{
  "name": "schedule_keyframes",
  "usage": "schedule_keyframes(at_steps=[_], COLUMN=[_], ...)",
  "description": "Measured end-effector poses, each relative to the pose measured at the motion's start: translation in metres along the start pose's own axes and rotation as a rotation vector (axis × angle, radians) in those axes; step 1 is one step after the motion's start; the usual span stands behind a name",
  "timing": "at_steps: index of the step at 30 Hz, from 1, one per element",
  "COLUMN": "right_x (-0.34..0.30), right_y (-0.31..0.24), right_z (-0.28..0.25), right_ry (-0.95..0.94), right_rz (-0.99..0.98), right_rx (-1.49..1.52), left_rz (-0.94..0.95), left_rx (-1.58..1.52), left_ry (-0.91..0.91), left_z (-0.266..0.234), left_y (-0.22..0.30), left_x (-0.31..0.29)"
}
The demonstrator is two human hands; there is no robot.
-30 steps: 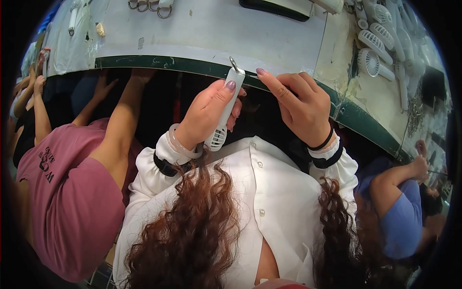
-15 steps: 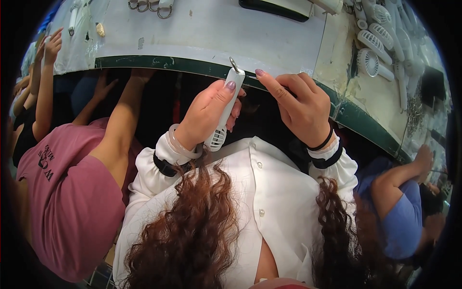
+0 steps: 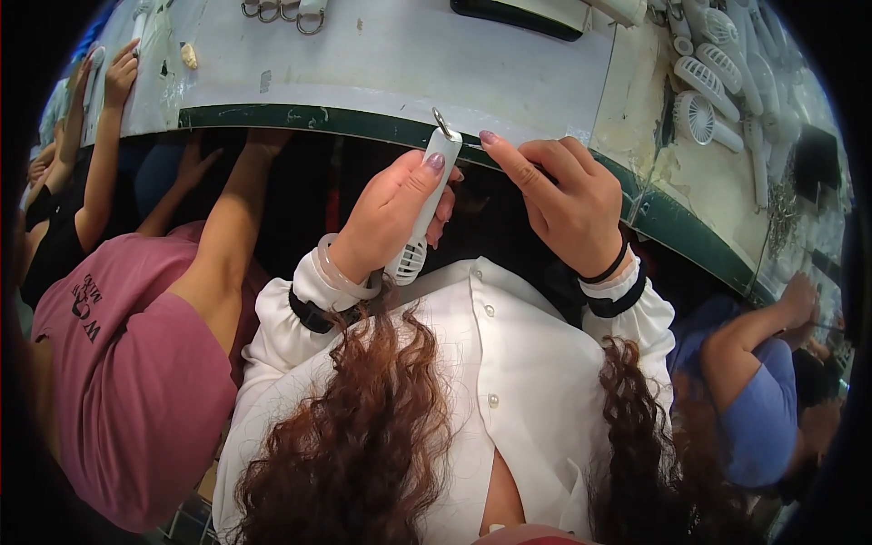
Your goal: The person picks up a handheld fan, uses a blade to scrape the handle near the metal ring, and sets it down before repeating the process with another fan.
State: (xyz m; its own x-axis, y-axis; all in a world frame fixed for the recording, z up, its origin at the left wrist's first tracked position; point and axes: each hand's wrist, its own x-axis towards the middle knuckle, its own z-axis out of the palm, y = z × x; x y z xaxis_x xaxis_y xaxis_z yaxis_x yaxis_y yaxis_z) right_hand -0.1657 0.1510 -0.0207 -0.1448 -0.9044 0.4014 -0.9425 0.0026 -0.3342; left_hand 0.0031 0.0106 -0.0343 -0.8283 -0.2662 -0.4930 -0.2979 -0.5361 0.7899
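A small white handheld fan (image 3: 429, 202) is gripped in my left hand (image 3: 374, 216), its slotted head pointing down toward my shirt. From the upper end of its handle sticks a metal ring (image 3: 440, 120). My left thumb presses on the handle's face, with the fingers curled behind. My right hand (image 3: 574, 198) is closed, its index finger stretched toward the handle's end. A thin dark tool (image 3: 474, 146) runs from these fingers to the handle's side, close to the ring. The rest of that tool is hidden in my right hand, so its kind is unclear.
The worktable's dark green edge (image 3: 300, 118) lies just beyond my hands. White fans (image 3: 704, 86) are heaped at the right, beside thin metal parts (image 3: 783, 213). Ringed pieces (image 3: 284, 13) and a black-edged object (image 3: 518, 16) lie farther back. People in pink (image 3: 150, 363) and blue (image 3: 749, 409) sit on either side.
My hands and the fan hold nearly the same place. At the far left, another person's hands have shifted up and right over the table.
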Motion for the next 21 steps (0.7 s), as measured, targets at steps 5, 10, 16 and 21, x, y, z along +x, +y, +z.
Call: schedule_keyframes(at_steps=[5,10,16,21], right_x=[0.0014,0.0033,0.0025,0.0013], right_y=[0.0018,0.0021,0.0000,-0.0011], right_z=[-0.0016,-0.0067,-0.0083,-0.0074], right_ry=[-0.022,-0.077,-0.121,-0.116], right_rz=[-0.014,-0.024,-0.021,-0.015], right_rx=[0.020,0.016,-0.001,-0.002], left_rz=[0.036,0.043,0.075,0.089], left_rx=[0.055,0.098,0.165,0.195], left_ry=[-0.007,0.009,0.006,0.009], left_z=[-0.0003,0.0009,-0.0001,0.0001], left_y=[0.0003,0.0000,-0.0006,-0.0001], left_x=[0.0000,-0.0001,-0.0005,-0.0003])
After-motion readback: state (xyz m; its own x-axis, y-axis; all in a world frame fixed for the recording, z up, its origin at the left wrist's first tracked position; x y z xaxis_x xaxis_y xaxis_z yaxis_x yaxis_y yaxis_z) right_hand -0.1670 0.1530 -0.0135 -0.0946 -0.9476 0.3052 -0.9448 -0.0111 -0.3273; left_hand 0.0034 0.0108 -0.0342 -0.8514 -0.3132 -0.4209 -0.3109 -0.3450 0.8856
